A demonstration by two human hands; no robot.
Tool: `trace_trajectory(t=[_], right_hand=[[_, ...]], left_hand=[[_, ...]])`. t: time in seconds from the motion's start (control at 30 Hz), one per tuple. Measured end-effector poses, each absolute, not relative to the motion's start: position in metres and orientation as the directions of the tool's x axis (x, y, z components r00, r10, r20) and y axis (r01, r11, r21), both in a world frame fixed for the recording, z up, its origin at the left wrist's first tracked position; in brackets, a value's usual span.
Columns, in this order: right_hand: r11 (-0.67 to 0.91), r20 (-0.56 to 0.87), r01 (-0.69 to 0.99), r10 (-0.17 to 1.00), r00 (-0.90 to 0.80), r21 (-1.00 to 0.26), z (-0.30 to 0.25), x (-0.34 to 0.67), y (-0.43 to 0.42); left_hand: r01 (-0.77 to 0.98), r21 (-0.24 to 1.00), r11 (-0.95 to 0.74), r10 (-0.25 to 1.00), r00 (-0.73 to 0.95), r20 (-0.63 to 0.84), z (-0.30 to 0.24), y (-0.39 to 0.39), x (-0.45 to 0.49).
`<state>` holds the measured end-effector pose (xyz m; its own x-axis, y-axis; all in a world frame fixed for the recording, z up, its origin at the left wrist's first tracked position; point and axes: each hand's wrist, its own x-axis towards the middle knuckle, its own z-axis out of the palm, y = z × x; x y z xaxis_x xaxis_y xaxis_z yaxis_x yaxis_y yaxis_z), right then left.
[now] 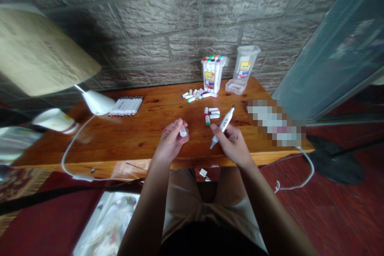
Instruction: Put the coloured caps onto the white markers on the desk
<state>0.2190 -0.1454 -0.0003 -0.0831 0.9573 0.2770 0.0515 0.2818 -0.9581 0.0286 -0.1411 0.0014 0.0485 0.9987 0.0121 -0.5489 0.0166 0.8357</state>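
In my right hand (pixel 234 142) I grip a white double-ended marker (pixel 225 122), slanted, with its dark upper end and its grey lower end both bare of caps. My left hand (pixel 172 140) pinches a small whitish marker cap (pixel 183 131) between thumb and fingers, its open end toward me. Just beyond my hands lies a small group of loose caps (pixel 214 116), with a green-ended cap (pixel 207 120) nearest. A larger heap of caps (pixel 198 95) lies farther back, in front of a clear case full of markers (pixel 211 74).
A row of markers (pixel 127 106) lies at the left by the lamp base (pixel 97 102). A paper cup (pixel 55 121) stands farther left. At the back right are an open clear container (pixel 246 64) and its lid (pixel 235 86). A blurred-out object (pixel 276 123) lies at the right.
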Motion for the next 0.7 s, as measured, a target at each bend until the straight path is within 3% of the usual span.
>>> trace_trajectory(t=[0.7], right_hand=[[0.27,0.268,0.019,0.961,-0.069,-0.963,0.0023,0.219,-0.1466]], left_hand=[[-0.58,0.815,-0.003,1.0,-0.013,-0.005,0.0012,-0.1405,0.0288]])
